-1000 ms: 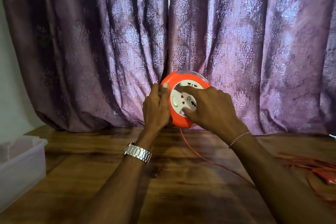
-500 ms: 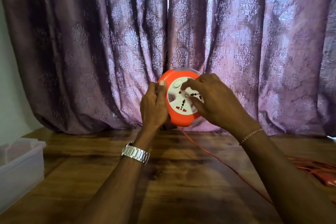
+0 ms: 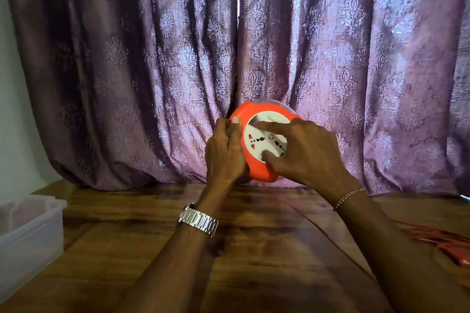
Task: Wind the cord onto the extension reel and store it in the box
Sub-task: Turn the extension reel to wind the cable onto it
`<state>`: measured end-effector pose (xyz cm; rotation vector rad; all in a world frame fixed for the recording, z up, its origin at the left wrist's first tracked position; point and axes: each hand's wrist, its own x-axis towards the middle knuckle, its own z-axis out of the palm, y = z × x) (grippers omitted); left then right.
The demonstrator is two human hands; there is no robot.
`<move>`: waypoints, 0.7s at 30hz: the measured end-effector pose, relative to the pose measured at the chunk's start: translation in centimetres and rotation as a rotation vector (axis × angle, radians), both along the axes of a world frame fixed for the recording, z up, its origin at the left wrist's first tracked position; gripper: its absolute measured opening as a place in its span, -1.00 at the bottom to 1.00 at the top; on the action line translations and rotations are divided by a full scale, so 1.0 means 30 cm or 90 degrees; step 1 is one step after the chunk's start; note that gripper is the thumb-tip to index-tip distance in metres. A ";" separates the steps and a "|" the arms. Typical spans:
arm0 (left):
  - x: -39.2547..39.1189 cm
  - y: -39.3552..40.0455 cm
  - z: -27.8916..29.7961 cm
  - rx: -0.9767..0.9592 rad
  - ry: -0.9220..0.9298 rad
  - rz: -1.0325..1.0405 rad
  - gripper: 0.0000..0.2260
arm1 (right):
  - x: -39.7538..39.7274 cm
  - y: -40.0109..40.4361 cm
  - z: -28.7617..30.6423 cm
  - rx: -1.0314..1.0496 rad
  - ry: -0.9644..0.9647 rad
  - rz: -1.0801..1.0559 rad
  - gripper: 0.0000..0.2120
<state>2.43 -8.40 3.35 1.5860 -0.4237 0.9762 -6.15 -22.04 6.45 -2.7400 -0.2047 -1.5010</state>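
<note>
An orange extension reel with a white socket face is held upright above the wooden table, in front of the curtain. My left hand grips its left rim, thumb on the orange edge. My right hand lies over the white face, forefinger and thumb pressed on it. A thin orange cord runs from under the reel down to the right across the table, to a loose pile of cord at the right edge. A translucent plastic box stands at the left edge.
The wooden table spans the lower view. A purple patterned curtain hangs right behind the reel. A pale wall shows at the far left.
The white socket face has turned under my right hand, whose fingers shifted around it. The left hand kept its grip on the rim. The cord on the table shifted a little.
</note>
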 end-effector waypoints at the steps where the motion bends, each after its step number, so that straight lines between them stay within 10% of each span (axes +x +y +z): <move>1: 0.000 -0.003 0.002 -0.001 0.003 0.007 -0.68 | 0.005 0.000 -0.001 0.037 -0.015 -0.012 -0.40; 11: -0.003 -0.016 0.011 -0.062 0.067 -0.031 -0.57 | 0.012 -0.064 0.045 -0.091 -0.049 0.152 -0.74; 15: -0.004 -0.019 0.005 -0.050 0.071 -0.033 -0.59 | -0.005 -0.042 0.056 -0.150 0.187 0.147 -0.36; 21: -0.012 -0.028 0.004 -0.037 0.073 -0.033 -0.63 | -0.008 -0.028 0.054 -0.186 0.166 0.057 -0.34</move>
